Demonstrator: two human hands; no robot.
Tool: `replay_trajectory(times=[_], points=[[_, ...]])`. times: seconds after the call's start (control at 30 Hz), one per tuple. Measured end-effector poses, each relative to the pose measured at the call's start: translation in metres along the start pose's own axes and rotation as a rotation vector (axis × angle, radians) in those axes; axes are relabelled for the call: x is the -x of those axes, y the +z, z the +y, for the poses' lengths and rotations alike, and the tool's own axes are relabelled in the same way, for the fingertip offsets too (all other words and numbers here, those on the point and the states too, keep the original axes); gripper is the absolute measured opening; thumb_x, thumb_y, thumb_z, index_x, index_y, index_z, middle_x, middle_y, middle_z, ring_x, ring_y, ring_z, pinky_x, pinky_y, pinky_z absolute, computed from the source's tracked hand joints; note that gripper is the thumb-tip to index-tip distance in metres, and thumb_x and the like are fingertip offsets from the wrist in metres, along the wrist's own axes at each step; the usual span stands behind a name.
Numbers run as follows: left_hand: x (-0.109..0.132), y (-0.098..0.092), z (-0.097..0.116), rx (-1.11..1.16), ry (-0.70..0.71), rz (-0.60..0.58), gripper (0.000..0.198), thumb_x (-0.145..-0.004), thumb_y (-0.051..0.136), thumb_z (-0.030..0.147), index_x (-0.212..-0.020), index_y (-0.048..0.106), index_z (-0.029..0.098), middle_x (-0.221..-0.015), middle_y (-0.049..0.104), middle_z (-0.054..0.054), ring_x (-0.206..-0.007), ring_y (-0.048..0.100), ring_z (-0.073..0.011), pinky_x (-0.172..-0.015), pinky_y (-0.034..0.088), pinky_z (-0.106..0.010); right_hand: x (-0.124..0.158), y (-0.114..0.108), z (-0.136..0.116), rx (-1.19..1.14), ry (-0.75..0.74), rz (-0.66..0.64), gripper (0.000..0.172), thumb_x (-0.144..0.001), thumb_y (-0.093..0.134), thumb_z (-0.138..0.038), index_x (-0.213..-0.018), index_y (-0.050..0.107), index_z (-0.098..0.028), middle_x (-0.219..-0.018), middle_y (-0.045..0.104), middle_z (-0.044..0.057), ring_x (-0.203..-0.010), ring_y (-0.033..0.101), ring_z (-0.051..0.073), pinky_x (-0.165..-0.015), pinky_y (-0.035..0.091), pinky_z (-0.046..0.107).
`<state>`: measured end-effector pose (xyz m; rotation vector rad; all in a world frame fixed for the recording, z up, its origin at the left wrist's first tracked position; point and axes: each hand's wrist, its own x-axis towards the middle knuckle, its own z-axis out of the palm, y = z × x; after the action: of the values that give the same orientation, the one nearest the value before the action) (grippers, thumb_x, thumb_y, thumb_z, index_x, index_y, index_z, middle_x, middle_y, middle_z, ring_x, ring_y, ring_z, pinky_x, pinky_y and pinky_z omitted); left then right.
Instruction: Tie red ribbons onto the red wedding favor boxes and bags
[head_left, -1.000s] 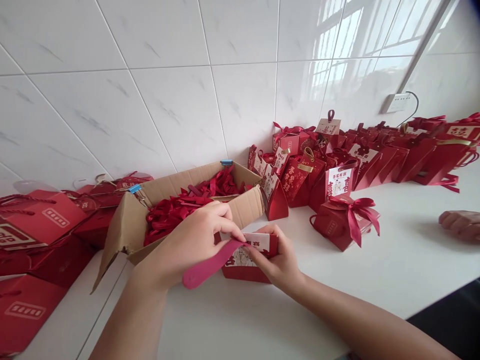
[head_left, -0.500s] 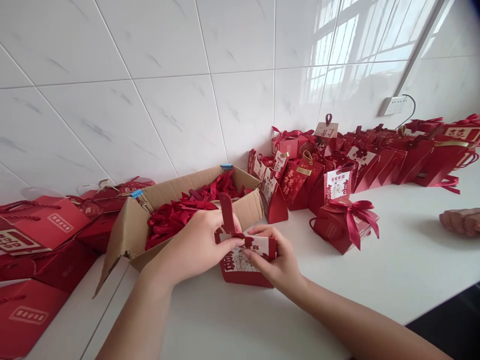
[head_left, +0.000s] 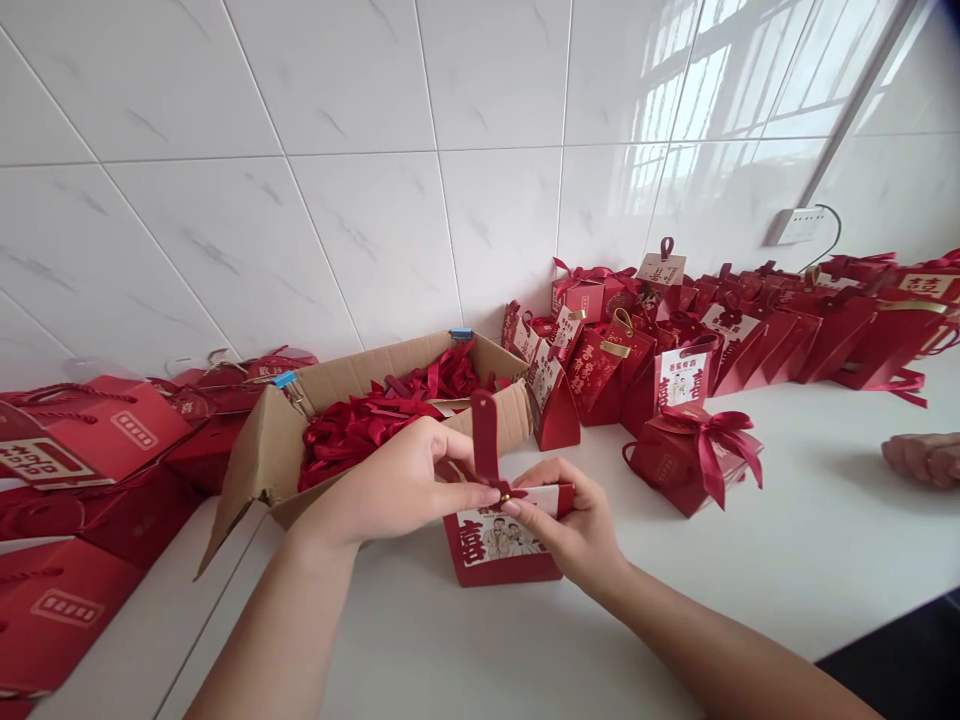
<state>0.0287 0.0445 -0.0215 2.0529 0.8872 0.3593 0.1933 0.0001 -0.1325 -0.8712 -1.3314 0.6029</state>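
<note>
A small red gift box (head_left: 508, 570) with a white printed front panel stands upright on the white table, directly before me. From its top rises a dark red strap (head_left: 486, 435) with a hole near its free end. Where the strap crosses the box's top edge sits a small gold stud (head_left: 506, 491). My left hand (head_left: 409, 480) is closed at the strap's base, its thumb pressed beside the stud. With thumb in front and fingers behind, my right hand (head_left: 581, 520) grips the box's upper right part. The fingers behind the box are partly hidden.
Behind my left hand is an open cardboard box (head_left: 251, 450) of red ribbons. Red bags (head_left: 142, 430) are piled at left. Several finished-looking gift boxes (head_left: 607, 370) line the wall; a bow-tied box (head_left: 697, 460) stands nearer. Another person's hand (head_left: 926, 458) rests at the right edge.
The view has shifted slightly. The strap now stands more upright and the gold stud shows more clearly between my thumbs. Both hands keep hold at the box's top.
</note>
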Motion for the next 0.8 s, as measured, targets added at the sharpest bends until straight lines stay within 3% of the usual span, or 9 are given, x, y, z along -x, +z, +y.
replay_trajectory(times=[0.1, 0.2, 0.3, 0.37, 0.5, 0.67, 0.8], points=[[0.010, -0.004, 0.004, -0.072, 0.042, 0.046, 0.012, -0.085, 0.059, 0.029, -0.089, 0.069, 0.023, -0.088, 0.072, 0.001, -0.086, 0.067, -0.0162, -0.078, 0.054, -0.025, -0.002, -0.003, -0.003, 0.015, -0.057, -0.004, 0.017, -0.076, 0.071, -0.030, -0.071, 0.058, -0.020, -0.060, 0.066, 0.000, -0.053, 0.061, 0.014, -0.047, 0.048, 0.023], [0.024, -0.004, 0.009, -0.119, 0.167, 0.366, 0.016, -0.087, 0.057, 0.026, -0.104, 0.057, 0.027, -0.089, 0.069, 0.003, -0.087, 0.066, -0.0135, -0.078, 0.054, -0.023, -0.013, -0.009, -0.012, 0.061, -0.167, -0.046, 0.014, -0.075, 0.072, -0.024, -0.074, 0.059, -0.020, -0.066, 0.069, 0.001, -0.058, 0.064, 0.015, -0.053, 0.050, 0.023], [0.038, -0.004, 0.013, -0.282, 0.390, 0.644, 0.032, -0.086, 0.058, 0.017, -0.113, 0.048, 0.031, -0.096, 0.065, 0.004, -0.091, 0.064, -0.0117, -0.084, 0.052, -0.022, -0.031, -0.013, -0.030, 0.149, -0.259, -0.195, 0.012, -0.076, 0.072, -0.022, -0.077, 0.061, -0.019, -0.071, 0.070, 0.001, -0.062, 0.064, 0.014, -0.056, 0.050, 0.022], [0.045, -0.007, 0.015, -0.476, 0.483, 0.664, 0.036, -0.085, 0.058, 0.013, -0.115, 0.051, 0.033, -0.104, 0.062, 0.003, -0.095, 0.062, -0.0113, -0.087, 0.050, -0.021, -0.045, -0.014, -0.047, 0.203, -0.343, -0.319, 0.011, -0.078, 0.071, -0.022, -0.078, 0.061, -0.019, -0.071, 0.069, 0.001, -0.061, 0.062, 0.012, -0.055, 0.049, 0.021], [0.051, -0.018, 0.015, -0.646, 0.463, 0.612, 0.034, -0.089, 0.048, 0.009, -0.110, 0.060, 0.032, -0.111, 0.059, 0.001, -0.097, 0.061, -0.0108, -0.077, 0.050, -0.018, -0.067, -0.014, -0.080, 0.268, -0.598, -0.478, 0.008, -0.081, 0.068, -0.018, -0.085, 0.062, -0.019, -0.076, 0.069, 0.001, -0.067, 0.063, 0.011, -0.060, 0.050, 0.021], [0.048, -0.025, 0.013, -0.521, 0.522, 0.628, 0.022, -0.086, 0.056, 0.012, -0.098, 0.065, 0.027, -0.107, 0.064, -0.001, -0.099, 0.062, -0.0142, -0.081, 0.052, -0.022, -0.075, -0.013, -0.101, 0.326, -0.706, -0.498, 0.011, -0.083, 0.067, -0.016, -0.089, 0.059, -0.022, -0.078, 0.069, 0.001, -0.069, 0.064, 0.012, -0.063, 0.052, 0.024], [0.041, -0.020, 0.012, -0.204, 0.459, 0.622, 0.012, -0.085, 0.057, 0.014, -0.092, 0.063, 0.023, -0.091, 0.070, 0.000, -0.083, 0.068, -0.0132, -0.074, 0.056, -0.023, -0.069, -0.007, -0.103, 0.331, -0.746, -0.491, 0.011, -0.084, 0.065, -0.014, -0.087, 0.058, -0.021, -0.075, 0.069, 0.001, -0.068, 0.064, 0.012, -0.064, 0.053, 0.025]])
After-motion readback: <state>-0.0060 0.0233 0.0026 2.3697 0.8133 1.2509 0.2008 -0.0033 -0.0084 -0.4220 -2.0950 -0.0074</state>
